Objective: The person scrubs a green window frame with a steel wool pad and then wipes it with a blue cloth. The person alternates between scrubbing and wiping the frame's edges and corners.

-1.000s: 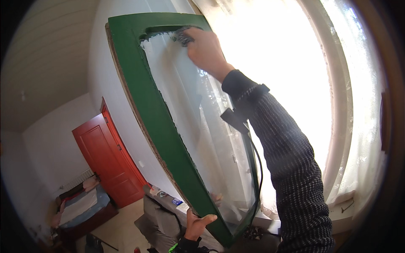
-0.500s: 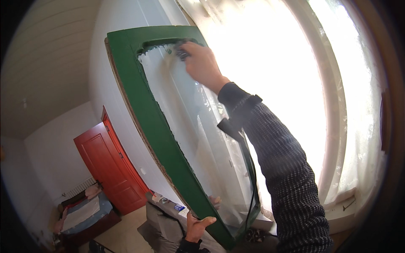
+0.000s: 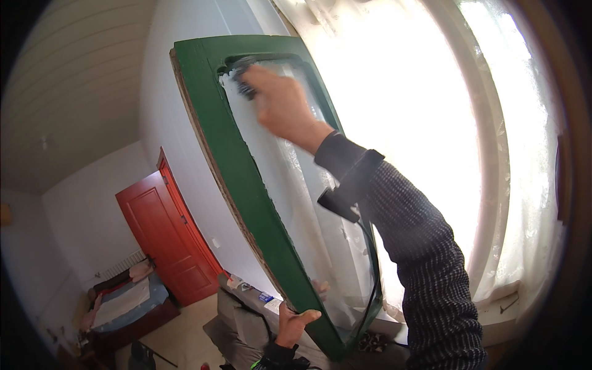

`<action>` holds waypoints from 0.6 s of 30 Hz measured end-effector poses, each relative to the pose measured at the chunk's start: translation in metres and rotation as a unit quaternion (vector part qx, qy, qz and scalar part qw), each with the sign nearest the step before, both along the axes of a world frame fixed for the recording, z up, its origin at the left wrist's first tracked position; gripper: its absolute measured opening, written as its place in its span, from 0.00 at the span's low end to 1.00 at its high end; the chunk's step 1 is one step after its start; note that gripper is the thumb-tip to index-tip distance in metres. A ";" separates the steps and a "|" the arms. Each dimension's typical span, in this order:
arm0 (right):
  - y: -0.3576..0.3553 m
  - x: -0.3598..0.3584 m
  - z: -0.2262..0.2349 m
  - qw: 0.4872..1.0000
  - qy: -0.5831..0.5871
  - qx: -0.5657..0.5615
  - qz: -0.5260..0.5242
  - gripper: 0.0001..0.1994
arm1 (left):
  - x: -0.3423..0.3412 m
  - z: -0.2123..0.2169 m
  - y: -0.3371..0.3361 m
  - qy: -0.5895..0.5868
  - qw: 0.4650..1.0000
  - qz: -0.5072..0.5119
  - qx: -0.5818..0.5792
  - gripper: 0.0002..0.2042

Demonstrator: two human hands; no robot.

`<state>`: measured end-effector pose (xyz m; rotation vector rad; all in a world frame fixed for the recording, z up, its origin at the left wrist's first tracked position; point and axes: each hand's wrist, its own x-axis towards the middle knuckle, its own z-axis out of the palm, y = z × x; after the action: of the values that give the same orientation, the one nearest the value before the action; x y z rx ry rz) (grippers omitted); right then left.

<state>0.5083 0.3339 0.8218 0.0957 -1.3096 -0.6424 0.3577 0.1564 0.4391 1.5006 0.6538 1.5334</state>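
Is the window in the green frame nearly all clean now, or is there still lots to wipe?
Done: hard to tell; no part of the glass pane looks clearly finished, and bright light washes it out. In hand: the right hand presses a dark wiper against the pane's top corner, which looks smeary white, while the left hand grips the green frame at the bottom. Left: probably most of the pane below.

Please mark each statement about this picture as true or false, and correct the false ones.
1. The right hand presses a small dark pad near the top corner of the pane. True.
2. The window frame is painted blue. False: it is green.
3. The left hand holds the lower part of the frame. True.
4. The door in the background is white. False: it is red.
5. The right arm is bare. False: it wears a dark knitted sleeve.
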 end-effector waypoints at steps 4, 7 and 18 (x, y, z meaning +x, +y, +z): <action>-0.010 0.015 0.003 0.998 0.004 -0.069 -0.009 0.18 | 0.001 0.003 -0.005 0.011 1.000 0.015 -0.021 0.39; -0.011 0.048 0.006 0.980 0.021 -0.183 -0.077 0.17 | 0.008 0.002 -0.008 0.016 0.999 0.021 -0.021 0.39; -0.019 0.026 0.015 0.991 0.021 -0.117 -0.061 0.21 | 0.012 0.008 -0.017 0.023 0.999 0.031 -0.005 0.38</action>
<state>0.5346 0.3151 0.8363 -0.1893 -1.3475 -0.5856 0.3701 0.1399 0.4468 1.5242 0.7388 1.5443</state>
